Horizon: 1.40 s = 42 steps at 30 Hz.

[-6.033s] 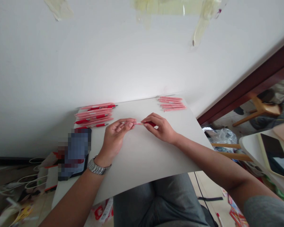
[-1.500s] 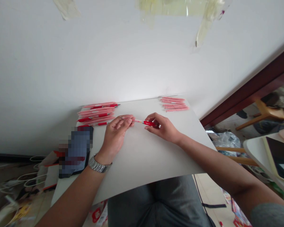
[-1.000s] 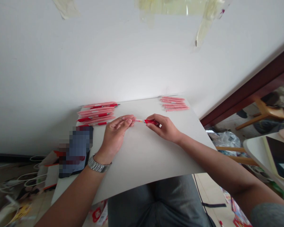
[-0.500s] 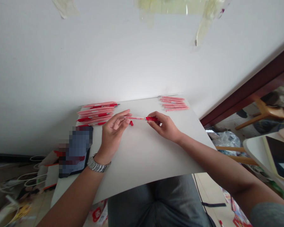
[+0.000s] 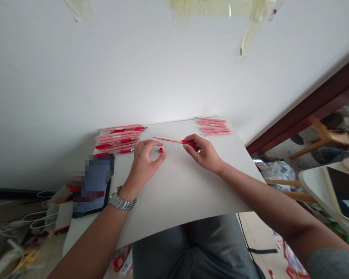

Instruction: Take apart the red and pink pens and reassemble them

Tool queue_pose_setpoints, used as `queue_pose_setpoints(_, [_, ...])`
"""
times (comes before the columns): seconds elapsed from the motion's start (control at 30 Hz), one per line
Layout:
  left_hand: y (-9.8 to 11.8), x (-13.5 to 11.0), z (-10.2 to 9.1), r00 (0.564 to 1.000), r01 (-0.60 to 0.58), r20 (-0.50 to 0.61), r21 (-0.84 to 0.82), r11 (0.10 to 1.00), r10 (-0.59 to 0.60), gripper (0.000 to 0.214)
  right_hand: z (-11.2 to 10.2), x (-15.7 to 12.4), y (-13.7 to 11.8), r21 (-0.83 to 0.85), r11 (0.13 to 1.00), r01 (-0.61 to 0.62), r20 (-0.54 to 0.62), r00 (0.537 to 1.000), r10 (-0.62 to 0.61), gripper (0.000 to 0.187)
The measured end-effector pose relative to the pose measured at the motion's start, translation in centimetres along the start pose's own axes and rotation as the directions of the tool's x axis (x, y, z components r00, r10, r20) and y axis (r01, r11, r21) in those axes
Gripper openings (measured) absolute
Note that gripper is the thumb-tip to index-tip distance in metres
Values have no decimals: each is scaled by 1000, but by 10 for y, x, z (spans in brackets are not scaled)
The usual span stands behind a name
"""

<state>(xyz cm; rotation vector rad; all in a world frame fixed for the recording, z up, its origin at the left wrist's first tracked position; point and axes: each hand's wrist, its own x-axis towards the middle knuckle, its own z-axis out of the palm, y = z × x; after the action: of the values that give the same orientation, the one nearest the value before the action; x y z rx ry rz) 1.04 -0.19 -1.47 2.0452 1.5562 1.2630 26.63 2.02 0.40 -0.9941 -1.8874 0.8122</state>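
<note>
My right hand [image 5: 202, 152] grips a red pen barrel [image 5: 189, 143] between thumb and fingers. Out of the barrel's left end sticks a slim refill [image 5: 167, 140], its fine tip pointing left, above the table. My left hand [image 5: 146, 156], with a metal watch on the wrist, curves its thumb and index finger apart around a small red pen tip piece [image 5: 161, 150]. The thumb looks very near that piece; whether it touches is unclear. Left of this hand lie several pink and red pens [image 5: 118, 138].
A white table [image 5: 174, 193] stands against the wall. At its back right rests a row of pink pens [image 5: 213, 127]. A phone [image 5: 109, 174], partly pixelated, lies at the left edge. Beyond the right side are a wooden stool [image 5: 325, 135] and a white surface with a tablet-like device [image 5: 341, 190].
My left hand has let go of the refill's end and moved down to the small red piece. The refill now points freely left, held only through the barrel in my right hand.
</note>
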Motion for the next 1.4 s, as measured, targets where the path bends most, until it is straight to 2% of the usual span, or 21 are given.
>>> queue_pose_setpoints(0.37, [-11, 0, 1, 1000, 29, -1, 6, 1000, -29, 12, -1, 0, -1, -12, 1000, 3, 1, 1000, -3, 26])
queue_pose_setpoints(0.5, [-8, 2, 0, 994, 98, -39, -139, 985, -105, 16, -1, 0, -2, -4, 1000, -3, 4, 1000, 3, 25])
queue_pose_setpoints(0.6, [-4, 4, 0, 969, 189, -68, -415, 890, -237, 24, -1, 0, -3, 1, 1000, -13, 10, 1000, 13, 28])
queue_pose_setpoints(0.7, [-2, 5, 1, 936, 192, -107, -644, 740, -336, 26, -1, 0, -3, -5, 1000, -21, 13, 1000, 21, 30])
queue_pose_setpoints(0.8, [-1, 7, 1, 904, 178, -123, -763, 621, -410, 23, -1, 0, -2, -12, 1000, -24, 16, 1000, 24, 32])
queue_pose_setpoints(0.93, [2, 11, -3, 860, 186, -71, -878, 440, -505, 26, -1, 0, -1, -19, 1000, -19, 23, 1000, 20, 33])
queue_pose_setpoints(1.0, [5, 12, -4, 849, 189, -44, -906, 380, -526, 27, 0, 0, -1, -23, 1000, -18, 26, 999, 18, 32])
queue_pose_setpoints(1.17, [10, 13, -6, 859, 181, -13, -927, 328, -512, 28, -1, 0, -1, -24, 1000, -18, 27, 999, 19, 27])
queue_pose_setpoints(1.4, [9, 13, -3, 874, 174, -11, -926, 334, -486, 29, -1, 1, 1, -28, 999, -23, 26, 999, 24, 24])
